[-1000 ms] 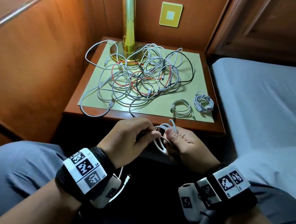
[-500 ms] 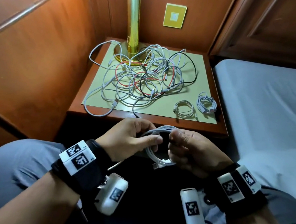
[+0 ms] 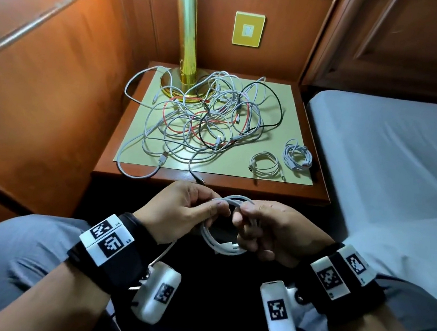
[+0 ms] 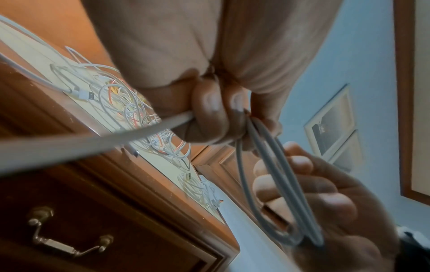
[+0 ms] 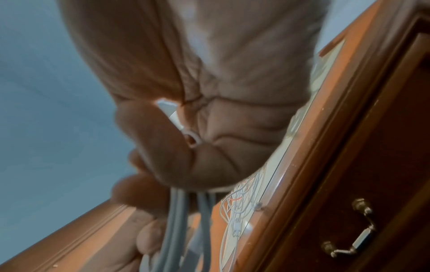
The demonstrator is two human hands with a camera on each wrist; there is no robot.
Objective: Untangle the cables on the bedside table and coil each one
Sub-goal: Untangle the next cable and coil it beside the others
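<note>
No word, brand or number can be read with certainty in any view. Only black-and-white square code patterns are seen, printed on the white wrist bands (image 3: 107, 238) and on the small white camera housings (image 3: 158, 293) under both wrists. Tiny characters are printed beside the band patterns, but they are too small to be read.

Held as a white cable (image 3: 227, 223) looped in a few rings between left hand (image 3: 180, 213) and right hand (image 3: 276, 232). Beyond the grip, a tangled pile of cables (image 3: 204, 119) on the bedside table (image 3: 316, 197), two small coils (image 3: 281, 161) to its right.
</note>
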